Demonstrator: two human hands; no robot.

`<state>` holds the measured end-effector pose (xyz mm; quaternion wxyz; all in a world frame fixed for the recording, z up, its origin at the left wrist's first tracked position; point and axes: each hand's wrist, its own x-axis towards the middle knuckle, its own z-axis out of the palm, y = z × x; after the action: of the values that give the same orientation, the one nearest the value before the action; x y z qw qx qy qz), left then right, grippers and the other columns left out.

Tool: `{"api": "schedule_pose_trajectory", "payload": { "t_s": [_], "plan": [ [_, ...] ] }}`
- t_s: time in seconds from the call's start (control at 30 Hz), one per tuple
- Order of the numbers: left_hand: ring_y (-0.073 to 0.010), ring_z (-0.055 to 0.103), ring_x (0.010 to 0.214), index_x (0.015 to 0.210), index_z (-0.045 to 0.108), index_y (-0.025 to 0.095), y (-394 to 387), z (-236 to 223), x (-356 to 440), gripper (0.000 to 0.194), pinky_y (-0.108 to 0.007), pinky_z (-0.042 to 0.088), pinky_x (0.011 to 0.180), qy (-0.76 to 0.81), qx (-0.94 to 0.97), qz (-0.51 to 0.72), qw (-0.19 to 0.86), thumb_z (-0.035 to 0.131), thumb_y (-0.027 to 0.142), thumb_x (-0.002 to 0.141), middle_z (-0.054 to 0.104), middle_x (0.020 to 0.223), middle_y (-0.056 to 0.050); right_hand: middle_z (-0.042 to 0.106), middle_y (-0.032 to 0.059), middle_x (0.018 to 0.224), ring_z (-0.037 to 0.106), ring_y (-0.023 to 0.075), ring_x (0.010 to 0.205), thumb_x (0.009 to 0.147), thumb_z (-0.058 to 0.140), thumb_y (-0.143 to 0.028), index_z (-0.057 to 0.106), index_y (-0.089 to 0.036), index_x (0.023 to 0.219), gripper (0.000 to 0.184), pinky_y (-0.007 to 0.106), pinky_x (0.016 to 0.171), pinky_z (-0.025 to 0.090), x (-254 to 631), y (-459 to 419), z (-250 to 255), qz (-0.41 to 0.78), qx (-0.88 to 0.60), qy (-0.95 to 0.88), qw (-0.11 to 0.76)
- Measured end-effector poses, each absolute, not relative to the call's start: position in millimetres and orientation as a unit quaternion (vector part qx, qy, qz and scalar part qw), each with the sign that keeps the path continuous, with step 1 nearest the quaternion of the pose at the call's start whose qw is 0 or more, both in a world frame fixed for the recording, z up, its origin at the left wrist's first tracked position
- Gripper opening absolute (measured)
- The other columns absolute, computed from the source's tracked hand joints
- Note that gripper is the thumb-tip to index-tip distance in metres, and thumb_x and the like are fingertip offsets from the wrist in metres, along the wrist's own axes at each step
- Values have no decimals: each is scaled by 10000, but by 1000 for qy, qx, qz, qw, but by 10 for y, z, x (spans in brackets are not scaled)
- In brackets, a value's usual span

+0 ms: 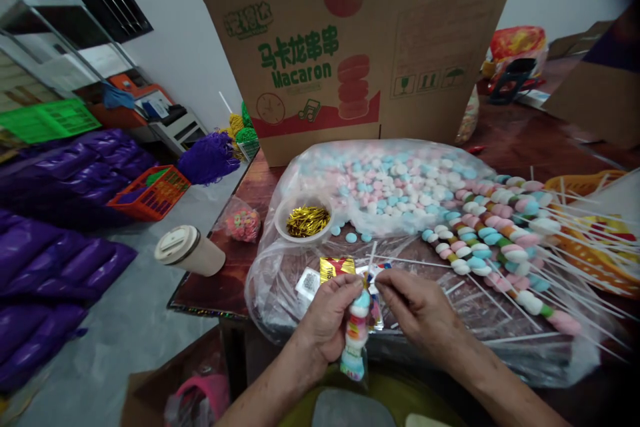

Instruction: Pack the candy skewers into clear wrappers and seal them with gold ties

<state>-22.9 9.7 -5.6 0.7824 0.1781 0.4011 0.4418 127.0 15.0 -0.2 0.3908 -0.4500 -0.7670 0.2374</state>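
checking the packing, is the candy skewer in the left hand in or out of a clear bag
In: a printed clear bag surrounds the candy skewer, with loose plastic showing at the lower end.

Left hand (325,313) pinching bagged candy skewer (355,333); right hand (424,312) alongside.

Open forward, crowded right
A hand could pass over the flat gold packet (337,268) to the bowl (281,219); the tall carton (400,47) walls off the back, marshmallow skewers (480,250) bar the right, a cup (193,250) the left edge.
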Motion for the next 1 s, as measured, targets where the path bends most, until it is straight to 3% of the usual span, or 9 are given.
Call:
{"api": "schedule_pose_trajectory", "payload": {
  "t_s": [0.13,0.27,0.43,0.57,0.7,0.87,1.0],
  "plan": [
    [-92,507,425,734,569,122,98,-65,-181,277,-211,385,452,420,181,438,774,756,255,580,555,519,18,594,18,678,537,138,590,839,469,-221,561,-197,811,99,240,560,407,1414,134,173,183,-498,-720,447],
    [-86,500,431,730,567,122,110,-81,-151,309,-212,391,463,434,162,446,765,774,265,551,552,529,24,531,-11,598,484,120,525,855,473,-307,543,-205,801,135,220,491,381,1381,45,202,295,-511,-651,478],
    [-52,452,430,682,564,123,109,-86,-117,311,-178,371,453,449,197,502,713,780,302,547,530,529,44,470,-30,524,428,101,475,850,449,-438,483,-189,664,313,215,454,350,1146,-4,-62,480,-482,-625,383],
    [-52,454,436,673,582,122,71,-109,-137,273,-173,370,453,458,239,507,690,759,309,581,547,537,39,451,-39,483,406,83,442,800,485,-518,417,-190,590,396,203,425,318,1074,75,-209,542,-491,-571,373],
    [-72,527,536,785,645,119,30,-144,-209,268,-187,411,546,439,263,494,703,747,295,610,625,650,-1,449,-52,418,334,57,352,732,538,-576,391,-193,579,438,182,347,232,1103,125,-189,617,-491,-502,354],
    [-100,550,510,744,642,107,26,-137,-250,258,-208,403,531,428,293,470,714,746,305,616,631,586,-15,483,-69,435,358,70,337,659,606,-594,439,-194,759,445,173,333,260,1096,95,-179,678,-472,-435,357],
    [-104,523,427,631,606,103,53,-124,-265,240,-205,357,462,432,240,444,747,741,301,611,587,477,-9,494,-37,486,392,81,396,769,523,-542,503,-174,722,372,195,386,305,1111,57,-213,639,-454,-522,336]
  ]
}}
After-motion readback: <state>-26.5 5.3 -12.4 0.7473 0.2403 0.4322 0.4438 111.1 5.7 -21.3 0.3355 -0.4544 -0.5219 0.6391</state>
